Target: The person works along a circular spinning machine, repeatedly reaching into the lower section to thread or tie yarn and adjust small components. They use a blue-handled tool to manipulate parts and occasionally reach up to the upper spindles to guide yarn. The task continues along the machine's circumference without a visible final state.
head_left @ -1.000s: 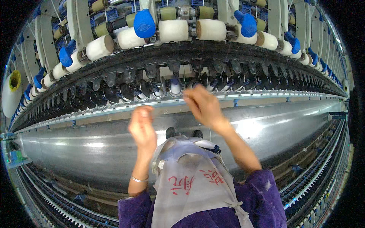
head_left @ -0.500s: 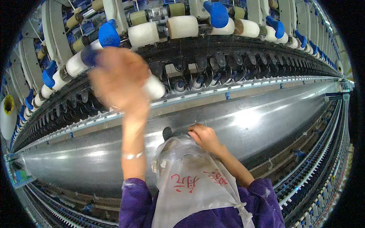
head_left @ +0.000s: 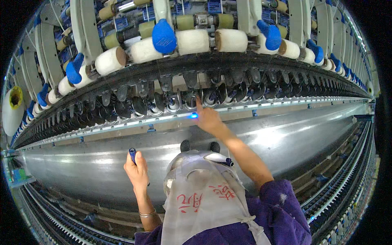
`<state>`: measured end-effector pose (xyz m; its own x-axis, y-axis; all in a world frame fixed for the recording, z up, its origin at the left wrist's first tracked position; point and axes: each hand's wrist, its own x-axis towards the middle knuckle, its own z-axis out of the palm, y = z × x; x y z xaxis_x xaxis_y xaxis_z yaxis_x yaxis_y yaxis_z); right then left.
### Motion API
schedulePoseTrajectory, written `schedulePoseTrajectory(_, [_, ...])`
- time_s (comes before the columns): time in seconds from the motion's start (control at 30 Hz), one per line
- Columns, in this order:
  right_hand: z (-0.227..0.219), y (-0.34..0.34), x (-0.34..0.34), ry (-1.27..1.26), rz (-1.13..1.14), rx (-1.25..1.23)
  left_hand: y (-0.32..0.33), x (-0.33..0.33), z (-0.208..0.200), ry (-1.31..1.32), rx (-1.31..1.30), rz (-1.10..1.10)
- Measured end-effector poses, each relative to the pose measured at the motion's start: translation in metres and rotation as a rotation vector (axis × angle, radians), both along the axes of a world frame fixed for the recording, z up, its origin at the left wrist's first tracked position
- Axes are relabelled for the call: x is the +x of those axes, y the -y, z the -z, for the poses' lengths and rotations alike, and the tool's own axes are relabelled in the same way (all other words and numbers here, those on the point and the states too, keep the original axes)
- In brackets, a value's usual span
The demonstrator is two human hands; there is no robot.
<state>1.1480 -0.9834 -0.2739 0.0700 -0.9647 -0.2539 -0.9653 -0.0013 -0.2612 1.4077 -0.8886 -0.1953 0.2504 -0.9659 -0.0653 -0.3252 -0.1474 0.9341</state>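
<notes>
My left hand is closed around a dark blue bobbin tube, held upright over the grey metal surface. Only its top end shows; the rest is hidden in the fingers. My right hand reaches forward to the row of spindles, its index finger stretched out at one spindle ring and the other fingers curled. Nothing shows in that hand. Beside its fingers a blue light glows on the rail. A white yarn bobbin with a dark blue end lies at the top of my pale apron.
White rollers and blue-capped arms line the spinning frame above the spindles. A light metal rail runs along its front. At the far left hangs a large white yarn package. Another machine row stands behind on the right.
My left hand has come down from the rollers toward me. My right hand has moved from the apron up to the spindles. A white bobbin now shows on the apron.
</notes>
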Motion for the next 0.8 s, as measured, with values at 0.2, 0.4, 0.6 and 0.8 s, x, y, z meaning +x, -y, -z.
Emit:
schedulePoseTrajectory(0.2, [0.015, -0.009, 0.006, -0.083, -0.106, 0.059, 0.009, -0.004, 0.024, 0.324, 0.008, 0.190])
schedulePoseTrajectory(0.4, [0.046, 0.000, 0.020, 0.715, 0.421, -0.174, 0.031, -0.051, 0.017, 0.123, -0.048, 0.502])
schedulePoseTrajectory(0.6, [0.059, -0.006, 0.034, 1.392, 0.827, -0.208, 0.052, -0.061, 0.024, 0.063, 0.008, 0.545])
schedulePoseTrajectory(0.8, [0.037, -0.034, 0.004, 1.268, 0.883, 0.010, 0.065, -0.074, 0.067, 0.223, -0.087, 0.655])
